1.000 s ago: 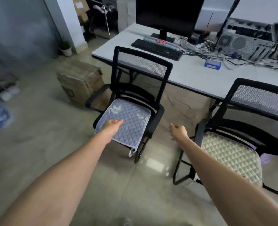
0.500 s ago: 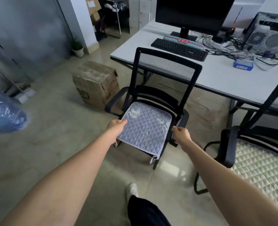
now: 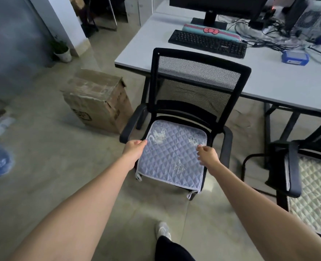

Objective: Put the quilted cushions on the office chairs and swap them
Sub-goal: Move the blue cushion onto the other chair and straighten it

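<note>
A: What are the hands doing?

B: The left hand [image 3: 135, 149] is closed on the left edge of the blue-grey cushion [image 3: 172, 157], thumb on top. The right hand [image 3: 206, 154] rests on the cushion's right edge with fingers curled; whether it is pinching the fabric or only touching it, I cannot tell.

A: And the cushion itself?

B: It lies between the two hands, flat on the seat of the near chair [image 3: 193, 87], its front edge hanging just past the seat toward the person. It is nearly square, so there is hardly a long axis; the slightly longer run goes from the hands back toward the chair's mesh back, with the tie loops at the front corners.

A: Beyond the right hand?

B: A second chair [image 3: 292, 166], well apart, with a cream cushion [image 3: 314, 196] lying on its seat. Past both chairs is the white surface [image 3: 269, 81] with a keyboard [image 3: 208, 43].

A: So how far along?

B: I judge both cushions are on chairs, so the placing looks done. The swap remains: this one looks about to be lifted, and the cream one is untouched.
</note>
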